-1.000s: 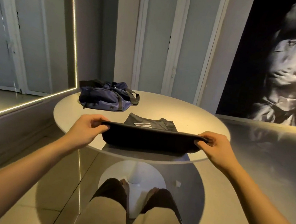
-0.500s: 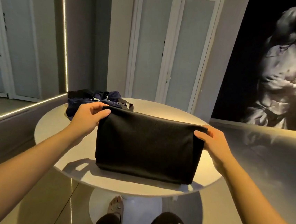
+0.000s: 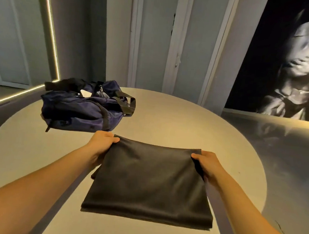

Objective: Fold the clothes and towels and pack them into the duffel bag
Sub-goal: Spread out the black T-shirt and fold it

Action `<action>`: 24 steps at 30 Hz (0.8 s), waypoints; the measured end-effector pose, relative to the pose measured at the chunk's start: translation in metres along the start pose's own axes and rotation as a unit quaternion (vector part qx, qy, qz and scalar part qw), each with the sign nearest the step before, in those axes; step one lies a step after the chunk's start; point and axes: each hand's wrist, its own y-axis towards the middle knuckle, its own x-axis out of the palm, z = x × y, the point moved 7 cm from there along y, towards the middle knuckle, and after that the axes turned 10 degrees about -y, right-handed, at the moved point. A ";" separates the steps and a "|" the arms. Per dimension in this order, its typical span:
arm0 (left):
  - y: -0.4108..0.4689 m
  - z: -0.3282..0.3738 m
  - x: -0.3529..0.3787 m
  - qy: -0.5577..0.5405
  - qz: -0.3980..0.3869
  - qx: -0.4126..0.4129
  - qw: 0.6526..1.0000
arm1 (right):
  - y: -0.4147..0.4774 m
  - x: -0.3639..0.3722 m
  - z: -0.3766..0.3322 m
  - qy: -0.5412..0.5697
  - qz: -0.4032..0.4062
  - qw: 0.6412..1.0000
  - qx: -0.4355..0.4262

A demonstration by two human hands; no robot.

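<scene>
On the round white table (image 3: pixel 214 134), a folded black cloth (image 3: pixel 149 182) is laid flat; its far corners are pinched by the left hand (image 3: pixel 101 143) and right hand (image 3: pixel 208 164). Beyond-left, a navy duffel bag (image 3: pixel 82 110) is seen, unzipped.

On the table (image 3: pixel 205 125) the cloth (image 3: pixel 149 180) lies flat toward 6 o'clock, nearest the person. The left hand (image 3: pixel 102 144) grips its 10 o'clock corner, the right hand (image 3: pixel 207 163) its 2 o'clock corner. The duffel bag (image 3: pixel 82 113) sits on the table at 10 o'clock, apart from the cloth. Doors (image 3: pixel 153 41) stand beyond 12, a wall picture (image 3: pixel 297 55) at 2.
</scene>
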 end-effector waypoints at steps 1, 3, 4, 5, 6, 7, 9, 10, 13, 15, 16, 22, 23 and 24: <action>0.006 -0.004 0.001 0.019 0.002 0.001 1.000 | 0.007 0.003 0.003 -0.010 0.002 1.000 0.003; 0.017 -0.007 0.001 0.065 0.001 0.013 0.998 | 0.019 0.005 0.009 -0.031 0.010 0.999 0.003; 0.023 -0.007 0.000 0.094 0.002 0.015 0.995 | 0.023 0.006 0.010 -0.041 0.014 0.999 0.006; 0.027 -0.007 0.000 0.121 0.004 0.021 0.992 | 0.027 0.006 0.013 -0.044 0.019 0.999 0.011; 0.030 -0.007 -0.001 0.144 0.009 0.025 0.989 | 0.029 0.008 0.014 -0.040 0.019 0.999 0.018; 0.032 -0.006 -0.001 0.164 0.014 0.031 0.986 | 0.030 0.009 0.014 -0.034 0.017 0.999 0.021; 0.033 -0.006 -0.002 0.185 0.022 0.039 0.982 | 0.035 0.010 0.015 -0.021 0.024 0.999 0.032; 0.033 -0.005 -0.002 0.189 0.025 0.042 0.981 | 0.038 0.009 0.016 -0.013 0.029 0.999 0.038; 0.029 0.004 -0.001 0.203 0.031 0.058 0.977 | 0.044 0.006 0.018 -0.015 0.036 0.998 0.039; 0.025 0.013 -0.004 0.198 0.045 0.083 0.976 | 0.047 0.006 0.020 -0.034 0.040 0.998 0.032; 0.023 0.016 -0.006 0.198 0.050 0.092 0.975 | 0.047 0.006 0.020 -0.042 0.041 0.998 0.032; -0.006 -0.007 -0.007 0.246 -0.068 -0.012 0.967 | 0.047 0.006 0.022 -0.044 0.044 0.997 0.034; -0.012 -0.011 -0.009 0.259 -0.074 -0.020 0.963 | 0.046 0.006 0.021 -0.047 0.045 0.997 0.032; -0.018 -0.015 -0.011 0.264 -0.083 -0.030 0.961 | 0.045 0.006 0.020 -0.051 0.044 0.997 0.036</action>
